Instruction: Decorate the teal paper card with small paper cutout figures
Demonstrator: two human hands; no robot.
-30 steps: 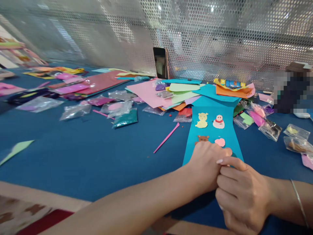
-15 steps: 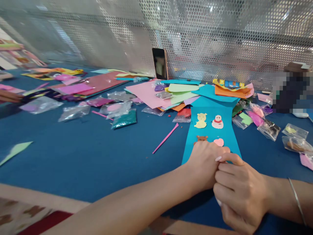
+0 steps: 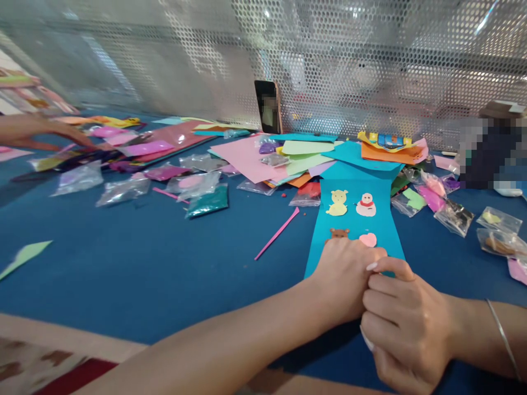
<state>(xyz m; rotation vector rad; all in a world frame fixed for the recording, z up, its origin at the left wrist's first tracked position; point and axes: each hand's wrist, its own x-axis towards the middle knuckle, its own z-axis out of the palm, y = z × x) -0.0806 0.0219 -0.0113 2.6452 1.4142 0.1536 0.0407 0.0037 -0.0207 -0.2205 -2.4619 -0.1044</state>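
Over the lower part of a blue paper strip [image 3: 315,247], my left hand [image 3: 343,277] is closed, its back toward me and its fingertips hidden. My right hand [image 3: 407,318], fingers curled, meets it from the right, the index fingertip touching the left hand. Whatever lies between the two hands, if anything, is out of sight. Flat clay figures sit on the strip: a yellow bear [image 3: 338,204], a pink snowman with a red scarf [image 3: 366,205], a brown bear [image 3: 339,234] partly covered by my left hand, and a pink piece [image 3: 368,240] just above my knuckles.
A pink clay tool [image 3: 276,233] lies left of the strip. Clay packets, among them a teal one [image 3: 208,202], and coloured papers [image 3: 242,156] line the back. A phone [image 3: 268,107] leans on the perforated metal panel [image 3: 370,66]. Another person's hand [image 3: 45,134] reaches in at far left.
At far left, another person's hand has reached further in over the packets, and a clear bag there has shifted right. My own hands have barely moved.
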